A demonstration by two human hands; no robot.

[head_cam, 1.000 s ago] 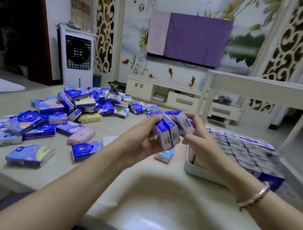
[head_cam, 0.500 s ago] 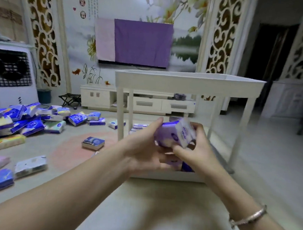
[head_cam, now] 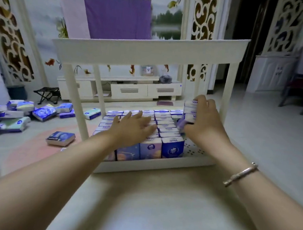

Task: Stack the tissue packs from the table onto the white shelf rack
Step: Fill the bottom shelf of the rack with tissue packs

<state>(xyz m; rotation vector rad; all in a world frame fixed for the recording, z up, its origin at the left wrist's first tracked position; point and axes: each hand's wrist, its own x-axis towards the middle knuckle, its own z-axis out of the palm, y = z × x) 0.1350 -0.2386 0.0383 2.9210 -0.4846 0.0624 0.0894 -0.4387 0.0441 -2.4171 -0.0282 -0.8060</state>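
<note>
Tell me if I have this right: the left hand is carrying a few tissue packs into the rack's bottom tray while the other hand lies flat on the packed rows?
Not quite: the head view shows the hands swapped. The right hand grips the few tissue packs over the white rack's bottom tray, while the left hand lies flat on the packed rows.
</note>
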